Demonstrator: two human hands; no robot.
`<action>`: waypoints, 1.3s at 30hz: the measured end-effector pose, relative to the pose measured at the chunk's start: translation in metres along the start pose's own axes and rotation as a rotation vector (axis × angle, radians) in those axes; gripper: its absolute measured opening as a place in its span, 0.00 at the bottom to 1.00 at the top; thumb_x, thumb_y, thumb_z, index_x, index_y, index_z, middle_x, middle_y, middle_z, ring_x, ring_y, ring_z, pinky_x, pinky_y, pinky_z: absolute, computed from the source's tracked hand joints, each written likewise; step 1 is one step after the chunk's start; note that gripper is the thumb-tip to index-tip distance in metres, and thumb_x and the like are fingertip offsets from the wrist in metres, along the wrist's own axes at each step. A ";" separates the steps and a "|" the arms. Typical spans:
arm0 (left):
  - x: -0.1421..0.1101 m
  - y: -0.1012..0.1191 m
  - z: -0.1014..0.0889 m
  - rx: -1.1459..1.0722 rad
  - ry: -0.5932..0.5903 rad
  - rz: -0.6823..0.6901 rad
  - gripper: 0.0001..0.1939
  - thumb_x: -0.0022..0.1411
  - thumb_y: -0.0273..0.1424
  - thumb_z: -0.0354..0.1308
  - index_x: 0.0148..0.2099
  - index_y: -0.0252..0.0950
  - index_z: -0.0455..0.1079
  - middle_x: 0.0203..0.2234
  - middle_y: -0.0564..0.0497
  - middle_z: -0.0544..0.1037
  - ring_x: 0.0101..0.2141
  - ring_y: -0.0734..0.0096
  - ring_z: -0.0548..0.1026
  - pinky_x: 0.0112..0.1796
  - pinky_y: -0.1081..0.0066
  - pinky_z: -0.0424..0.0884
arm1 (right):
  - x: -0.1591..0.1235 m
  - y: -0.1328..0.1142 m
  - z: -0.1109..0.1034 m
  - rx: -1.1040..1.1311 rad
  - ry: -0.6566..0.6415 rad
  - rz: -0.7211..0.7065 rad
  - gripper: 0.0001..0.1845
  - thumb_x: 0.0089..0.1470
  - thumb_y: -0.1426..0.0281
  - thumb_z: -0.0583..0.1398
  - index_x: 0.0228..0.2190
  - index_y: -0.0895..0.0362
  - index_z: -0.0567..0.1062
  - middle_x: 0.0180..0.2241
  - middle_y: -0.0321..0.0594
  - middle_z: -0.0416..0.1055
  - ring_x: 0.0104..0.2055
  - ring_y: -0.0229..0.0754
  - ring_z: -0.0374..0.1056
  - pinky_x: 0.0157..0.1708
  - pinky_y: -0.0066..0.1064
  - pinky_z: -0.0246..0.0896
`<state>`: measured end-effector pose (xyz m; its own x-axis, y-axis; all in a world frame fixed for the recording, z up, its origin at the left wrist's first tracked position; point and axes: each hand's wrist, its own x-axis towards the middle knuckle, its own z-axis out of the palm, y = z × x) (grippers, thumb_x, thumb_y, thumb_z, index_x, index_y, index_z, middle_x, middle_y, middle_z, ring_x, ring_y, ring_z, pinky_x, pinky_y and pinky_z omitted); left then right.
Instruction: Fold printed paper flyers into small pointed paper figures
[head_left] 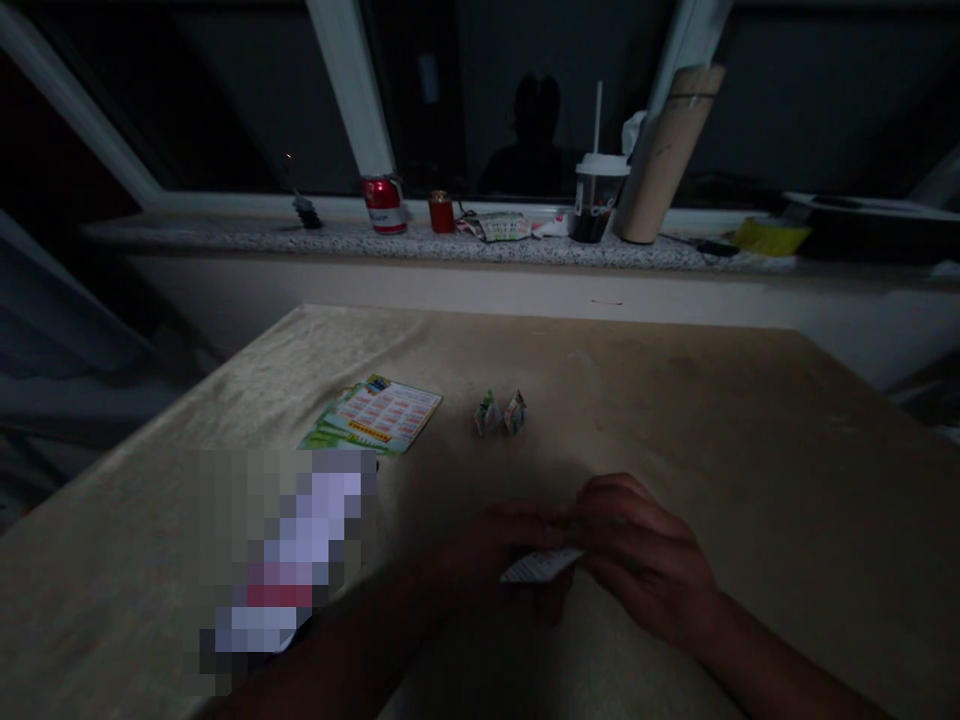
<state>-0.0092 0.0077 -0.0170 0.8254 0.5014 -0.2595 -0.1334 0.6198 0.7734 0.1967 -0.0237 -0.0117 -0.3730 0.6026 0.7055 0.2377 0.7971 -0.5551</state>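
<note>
A small folded piece of printed paper [541, 567] is pinched between my two hands, low in the middle of the view. My left hand [517, 535] closes on it from the left, dim and partly in shadow. From the right, my right hand [641, 545] holds its other side, the fingers bent together over the top. Some of the paper is hidden behind the fingers. Farther back on the table stand two small folded paper pieces [487, 413], side by side with a narrow gap.
Several printed sheets [390, 412] lie stacked left on the cloth-covered table [675, 400]. A pixelated oblong object [300, 560] lies beside my left forearm. On the windowsill are a red can [384, 205], a red jar-like item [442, 213], a lidded cup with straw [592, 200] and a tall cylinder [671, 155].
</note>
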 end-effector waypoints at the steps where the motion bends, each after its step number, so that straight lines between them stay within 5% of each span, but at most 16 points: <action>1: 0.000 0.002 -0.001 0.037 0.002 -0.004 0.18 0.54 0.44 0.66 0.30 0.33 0.71 0.19 0.53 0.71 0.21 0.73 0.69 0.25 0.71 0.64 | 0.001 -0.001 -0.001 0.009 -0.003 -0.020 0.16 0.60 0.78 0.61 0.48 0.53 0.78 0.38 0.45 0.76 0.42 0.49 0.71 0.41 0.44 0.70; 6: -0.007 0.020 -0.005 0.493 0.245 0.221 0.14 0.58 0.39 0.65 0.37 0.32 0.74 0.28 0.52 0.74 0.29 0.73 0.70 0.33 0.73 0.65 | 0.007 -0.006 -0.008 -0.044 -0.069 0.030 0.13 0.57 0.82 0.63 0.42 0.56 0.79 0.31 0.42 0.76 0.36 0.46 0.70 0.36 0.42 0.69; 11: -0.017 0.025 0.004 1.063 0.275 0.624 0.10 0.56 0.32 0.66 0.41 0.34 0.75 0.35 0.47 0.77 0.37 0.65 0.74 0.40 0.66 0.68 | 0.009 -0.007 -0.011 -0.116 -0.102 0.077 0.09 0.58 0.80 0.61 0.36 0.55 0.78 0.28 0.41 0.74 0.32 0.44 0.68 0.34 0.41 0.66; 16: -0.015 0.015 0.007 1.409 0.306 0.777 0.05 0.62 0.29 0.61 0.40 0.34 0.75 0.33 0.46 0.79 0.35 0.65 0.75 0.38 0.67 0.69 | 0.006 -0.004 -0.009 -0.139 -0.140 0.078 0.08 0.58 0.79 0.62 0.37 0.57 0.78 0.29 0.41 0.73 0.32 0.44 0.68 0.34 0.41 0.65; 28: -0.017 0.023 0.004 1.480 0.225 0.747 0.12 0.69 0.30 0.57 0.35 0.31 0.77 0.24 0.48 0.79 0.26 0.71 0.74 0.29 0.73 0.63 | 0.008 -0.005 -0.011 -0.148 -0.162 0.057 0.07 0.58 0.79 0.62 0.35 0.57 0.78 0.27 0.41 0.73 0.32 0.44 0.68 0.34 0.40 0.63; 39: -0.017 0.028 0.008 1.275 0.435 0.468 0.08 0.61 0.33 0.64 0.36 0.33 0.81 0.28 0.48 0.84 0.30 0.66 0.80 0.35 0.70 0.69 | 0.006 0.002 -0.013 -0.108 -0.102 0.118 0.05 0.58 0.78 0.63 0.33 0.58 0.77 0.27 0.40 0.72 0.31 0.43 0.68 0.32 0.38 0.63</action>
<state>-0.0221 0.0117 0.0137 0.5812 0.7918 0.1875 0.4269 -0.4929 0.7581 0.2064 -0.0178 -0.0028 -0.4249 0.6891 0.5871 0.3782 0.7243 -0.5764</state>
